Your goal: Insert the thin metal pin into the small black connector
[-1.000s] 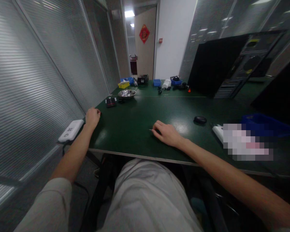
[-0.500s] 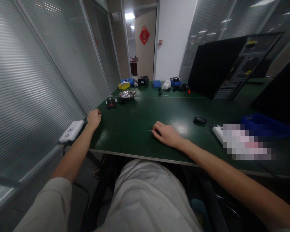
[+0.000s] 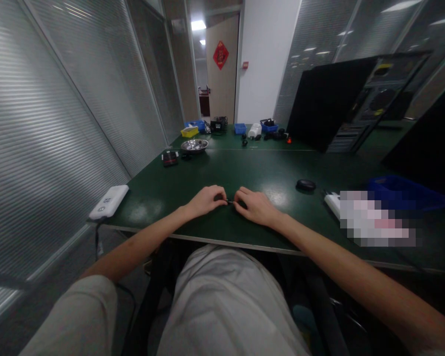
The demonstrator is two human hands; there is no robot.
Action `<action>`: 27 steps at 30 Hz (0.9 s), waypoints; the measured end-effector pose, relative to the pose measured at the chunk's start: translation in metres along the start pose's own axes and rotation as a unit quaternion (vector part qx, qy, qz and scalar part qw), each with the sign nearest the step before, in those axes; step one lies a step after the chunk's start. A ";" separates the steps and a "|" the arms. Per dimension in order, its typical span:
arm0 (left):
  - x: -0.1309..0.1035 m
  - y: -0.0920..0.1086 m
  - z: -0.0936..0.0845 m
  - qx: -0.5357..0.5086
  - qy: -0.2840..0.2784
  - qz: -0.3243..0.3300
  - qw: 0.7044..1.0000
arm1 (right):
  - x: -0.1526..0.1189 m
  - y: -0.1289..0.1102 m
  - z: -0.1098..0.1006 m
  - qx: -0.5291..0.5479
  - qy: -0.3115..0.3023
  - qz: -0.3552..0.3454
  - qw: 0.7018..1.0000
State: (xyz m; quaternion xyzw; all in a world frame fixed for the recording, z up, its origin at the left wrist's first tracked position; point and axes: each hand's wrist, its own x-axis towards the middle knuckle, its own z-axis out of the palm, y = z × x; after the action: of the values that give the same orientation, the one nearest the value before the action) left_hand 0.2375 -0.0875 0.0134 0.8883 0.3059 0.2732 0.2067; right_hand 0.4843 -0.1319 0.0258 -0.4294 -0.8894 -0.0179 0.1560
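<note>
My left hand [image 3: 208,200] is closed in a pinch over the green table [image 3: 193,179], on a small dark piece too small to name. Facing it from the right, my right hand [image 3: 255,205] pinches a thin, light metal pin-like piece [image 3: 231,201]. The pin bridges the narrow gap between my two sets of fingertips. Whether it goes into the dark piece or only touches it, I cannot make out. A black rounded case or mouse [image 3: 305,185] lies to the right of my right hand.
A white device [image 3: 109,202] with a cable sits at the left edge. Farther back are a dark wallet-like item [image 3: 169,158] and a metal dish [image 3: 195,146]. On the right stand a blue tray [image 3: 408,193] and a black computer case [image 3: 333,101]. Small bins [image 3: 190,132] line the back.
My left hand has swung right from the table's left side, with its dark piece, to meet my right hand at the pin. My right hand has stayed in place.
</note>
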 end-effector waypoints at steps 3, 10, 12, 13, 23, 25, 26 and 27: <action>0.000 0.004 0.001 -0.016 0.006 -0.026 1.000 | -0.001 0.000 0.000 -0.001 0.004 0.000 1.000; -0.008 0.003 -0.002 -0.032 0.003 -0.021 0.999 | 0.000 0.000 0.000 0.010 0.003 0.017 1.000; -0.008 0.004 -0.002 -0.033 0.007 -0.017 0.999 | 0.001 0.000 0.000 0.008 -0.004 0.018 1.000; -0.008 0.004 -0.002 -0.035 0.009 -0.014 0.999 | 0.001 0.000 0.000 0.006 -0.006 0.017 1.000; -0.005 -0.005 0.002 -0.094 0.017 -0.028 0.995 | 0.001 -0.004 0.002 0.018 -0.002 -0.003 1.000; -0.005 -0.005 0.002 -0.095 0.021 -0.035 0.995 | 0.002 -0.003 0.004 0.021 0.000 -0.002 1.000; -0.006 -0.004 0.002 -0.092 0.023 -0.033 0.995 | 0.002 -0.003 0.004 0.021 0.002 -0.002 1.000; -0.006 -0.004 0.002 -0.087 0.024 -0.025 0.996 | 0.002 -0.002 0.005 0.020 0.004 -0.002 1.000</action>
State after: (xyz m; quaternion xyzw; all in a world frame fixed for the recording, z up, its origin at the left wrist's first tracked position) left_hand 0.2333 -0.0890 0.0078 0.8523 0.3080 0.3150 0.2820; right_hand 0.4804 -0.1308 0.0221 -0.4244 -0.8898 -0.0023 0.1675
